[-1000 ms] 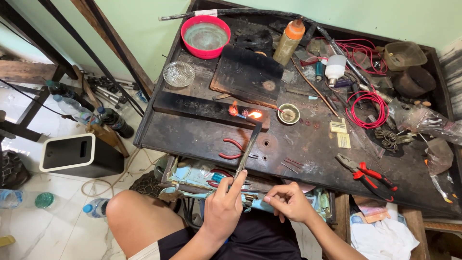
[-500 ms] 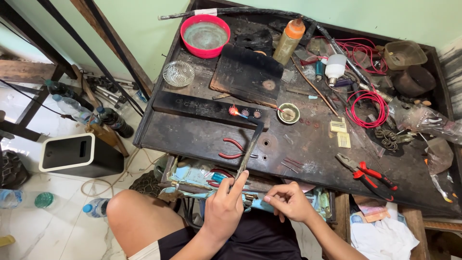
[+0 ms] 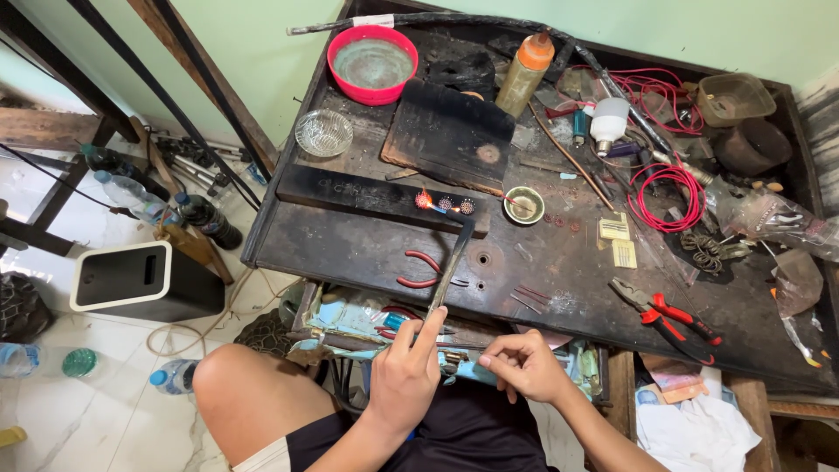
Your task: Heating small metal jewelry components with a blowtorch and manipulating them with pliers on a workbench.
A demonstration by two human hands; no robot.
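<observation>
Left hand point(image 3: 404, 374) grasping torch point(image 3: 450, 271), tip at glowing pieces point(image 3: 444, 204) mid-bench point(image 3: 350, 236); heating seemingly underway; right hand point(image 3: 524, 365) clenched, contents indiscernible.

I log one dark, scorched surface point(image 3: 350, 236): red bowl point(image 3: 372, 63) upper left, glass dish point(image 3: 323, 132), orange-capped bottle point(image 3: 524, 73), red wire coil point(image 3: 666, 195), red-handled pliers point(image 3: 669, 316) lower right.
</observation>
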